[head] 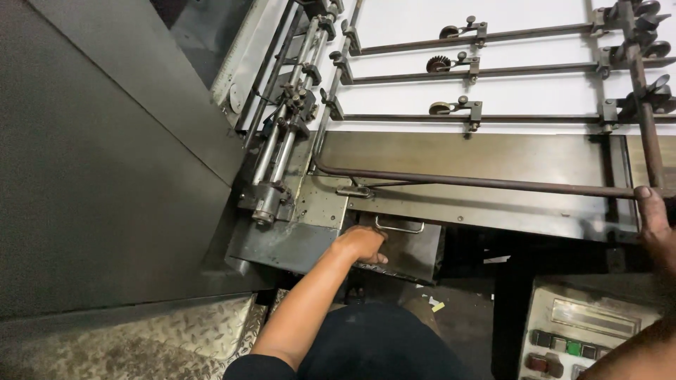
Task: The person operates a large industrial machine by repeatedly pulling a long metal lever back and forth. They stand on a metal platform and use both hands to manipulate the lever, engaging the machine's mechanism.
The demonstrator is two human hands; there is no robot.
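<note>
Left hand (361,244) curls over the upper edge of a dark metal flap (405,250) with a wire handle, just below the steel feed plate (479,165); little open room beside it, a grey panel (105,155) closing the left side. Right hand (653,222) grips a rusty round bar (493,183) near the frame's right edge. White sheet (521,88) lies flat under wheeled rods; a button panel (577,334) sits lower right.

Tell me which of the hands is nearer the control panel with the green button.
Right. The right hand grips the bar just above the control panel; the left hand is far across, on a dark metal cover.
</note>
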